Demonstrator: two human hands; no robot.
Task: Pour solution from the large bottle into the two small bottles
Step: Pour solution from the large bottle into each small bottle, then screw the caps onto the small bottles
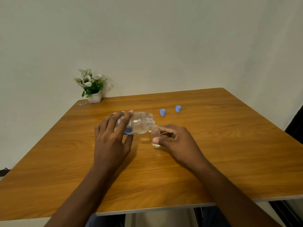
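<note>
Head view: the left hand grips a large clear plastic bottle with a blue-and-white label, tipped almost flat, its open neck pointing right at the mouth of a small clear glass bottle. The right hand pinches that small bottle between thumb and fingers, upright on the brown wood-grain desk, a little clear liquid at its bottom. A second small clear bottle stands behind the large bottle's neck, mostly hidden; its fill cannot be made out. Whether liquid is flowing is unclear. Two small blue plastic caps lie farther back. A white pot of white flowers sits at the far left corner
</note>
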